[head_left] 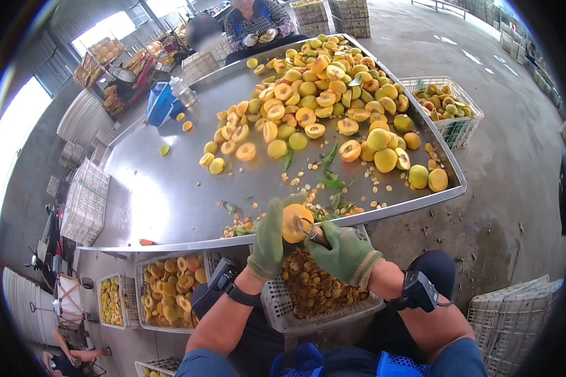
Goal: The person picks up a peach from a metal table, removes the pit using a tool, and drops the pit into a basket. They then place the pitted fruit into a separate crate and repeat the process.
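Observation:
My left hand (270, 237), in a green glove, is closed round a peach half (294, 224), its orange cut face turned up. Gloved in green too, my right hand (344, 252) grips a pitting tool (319, 236) by its brownish handle. The tool's metal loop (306, 226) is at the right side of the cut face. Directly below both hands is a white crate (289, 323) holding many brown pits. Ahead, on the metal table (144, 207), lies a large heap of whole and halved peaches (308, 94), with loose pits and green leaves (331, 182) nearer me.
A crate of peach halves (172, 290) stands at my left, beside a crate of greener fruit (112, 301). Another full crate (462, 122) is right of the table. Stacked crates (512, 320) stand lower right. Across the table sits a gloved person (258, 25); a blue basket (160, 103) is on the far left.

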{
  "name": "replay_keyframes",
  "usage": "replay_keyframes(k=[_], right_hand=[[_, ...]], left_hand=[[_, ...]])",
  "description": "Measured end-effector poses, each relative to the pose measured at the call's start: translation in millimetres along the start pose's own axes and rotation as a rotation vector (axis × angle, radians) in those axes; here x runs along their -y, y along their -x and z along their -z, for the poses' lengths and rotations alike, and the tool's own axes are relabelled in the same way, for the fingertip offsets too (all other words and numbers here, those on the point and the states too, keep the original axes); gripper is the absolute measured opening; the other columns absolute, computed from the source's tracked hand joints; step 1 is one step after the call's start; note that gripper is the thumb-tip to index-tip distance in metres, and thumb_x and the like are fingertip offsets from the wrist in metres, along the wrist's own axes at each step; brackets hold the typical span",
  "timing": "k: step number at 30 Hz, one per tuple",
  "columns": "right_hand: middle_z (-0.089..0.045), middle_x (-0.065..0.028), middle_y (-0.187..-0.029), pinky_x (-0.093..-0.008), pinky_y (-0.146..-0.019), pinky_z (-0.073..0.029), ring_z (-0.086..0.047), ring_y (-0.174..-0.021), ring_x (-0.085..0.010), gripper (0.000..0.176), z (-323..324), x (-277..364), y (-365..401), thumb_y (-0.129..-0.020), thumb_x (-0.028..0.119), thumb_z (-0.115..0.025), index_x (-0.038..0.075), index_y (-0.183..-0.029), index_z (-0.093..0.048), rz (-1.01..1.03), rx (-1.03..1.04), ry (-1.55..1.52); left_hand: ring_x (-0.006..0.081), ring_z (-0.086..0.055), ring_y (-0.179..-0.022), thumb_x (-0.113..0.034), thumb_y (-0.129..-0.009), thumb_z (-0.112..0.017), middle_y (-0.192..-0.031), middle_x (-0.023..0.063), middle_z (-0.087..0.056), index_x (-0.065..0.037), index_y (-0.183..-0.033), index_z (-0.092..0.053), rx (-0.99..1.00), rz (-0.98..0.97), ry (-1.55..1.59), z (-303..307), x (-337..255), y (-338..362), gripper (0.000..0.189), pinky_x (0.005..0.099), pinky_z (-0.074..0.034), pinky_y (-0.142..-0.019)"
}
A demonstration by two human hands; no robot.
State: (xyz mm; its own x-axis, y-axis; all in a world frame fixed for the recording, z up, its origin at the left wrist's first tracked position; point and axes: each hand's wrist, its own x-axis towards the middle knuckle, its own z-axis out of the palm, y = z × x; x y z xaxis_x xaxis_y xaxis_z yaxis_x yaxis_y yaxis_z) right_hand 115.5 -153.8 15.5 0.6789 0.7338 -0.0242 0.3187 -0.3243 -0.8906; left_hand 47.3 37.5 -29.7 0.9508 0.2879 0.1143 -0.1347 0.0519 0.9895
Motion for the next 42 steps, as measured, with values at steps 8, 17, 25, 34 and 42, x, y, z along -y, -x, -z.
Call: replay_keyframes(k=[8, 17, 25, 34, 42], right_hand=[[-0.068, -0.0253, -0.085, -0.0533, -0.072, -0.050, -0.065, -0.084, -0.0472, 0.026, -23, 0, 5, -0.096, 0.029, -0.062, 0.005, -0.105, -0.060, 0.028, 0.007, 0.134], [-0.069, -0.0259, -0.084, -0.0543, -0.070, -0.051, -0.067, -0.080, -0.0463, 0.029, -36, 4, 13, -0.095, 0.028, -0.064, 0.001, -0.102, -0.061, 0.016, 0.016, 0.215], [-0.069, -0.0263, -0.087, -0.0537, -0.073, -0.051, -0.067, -0.081, -0.0465, 0.030, -30, 8, 23, -0.097, 0.030, -0.061, 0.001, -0.103, -0.062, 0.001, 0.044, 0.194], [-0.070, -0.0225, -0.085, -0.0468, -0.072, -0.053, -0.068, -0.077, -0.0406, 0.029, -29, -2, 24, -0.097, 0.030, -0.059, 0.003, -0.102, -0.066, 0.022, 0.168, 0.062], [-0.058, -0.0020, -0.068, -0.0301, -0.044, -0.046, -0.056, -0.051, -0.0149, 0.034, 15, 21, 12, -0.096, 0.035, -0.058, 0.002, -0.097, -0.067, -0.380, 0.646, -0.341]], left_hand=[[0.0194, -0.064, -0.111, -0.044, -0.110, -0.042, -0.121, 0.0102, -0.066, 0.000, -0.136, -0.056, -0.020, 0.094, 0.048, -1, -18, 23, 0.053, 0.0340, -0.053, -0.098], [0.0153, -0.061, -0.107, -0.024, -0.109, -0.047, -0.121, 0.0089, -0.065, -0.001, -0.127, -0.060, -0.061, 0.057, -0.190, -10, -23, 35, 0.033, 0.0322, -0.050, -0.096], [0.0170, -0.061, -0.107, -0.023, -0.109, -0.045, -0.119, 0.0102, -0.065, 0.000, -0.127, -0.060, -0.051, -0.222, -0.521, -22, -27, 41, 0.033, 0.0319, -0.050, -0.096], [0.0214, -0.066, -0.103, -0.025, -0.110, -0.043, -0.117, 0.0145, -0.067, 0.003, -0.128, -0.058, -0.081, -0.272, -0.567, -26, -26, 45, 0.037, 0.0358, -0.054, -0.091], [0.0202, -0.066, -0.099, -0.025, -0.109, -0.044, -0.116, 0.0141, -0.068, 0.002, -0.128, -0.059, 0.076, -0.305, -0.592, -15, -30, 39, 0.036, 0.0341, -0.054, -0.088]])
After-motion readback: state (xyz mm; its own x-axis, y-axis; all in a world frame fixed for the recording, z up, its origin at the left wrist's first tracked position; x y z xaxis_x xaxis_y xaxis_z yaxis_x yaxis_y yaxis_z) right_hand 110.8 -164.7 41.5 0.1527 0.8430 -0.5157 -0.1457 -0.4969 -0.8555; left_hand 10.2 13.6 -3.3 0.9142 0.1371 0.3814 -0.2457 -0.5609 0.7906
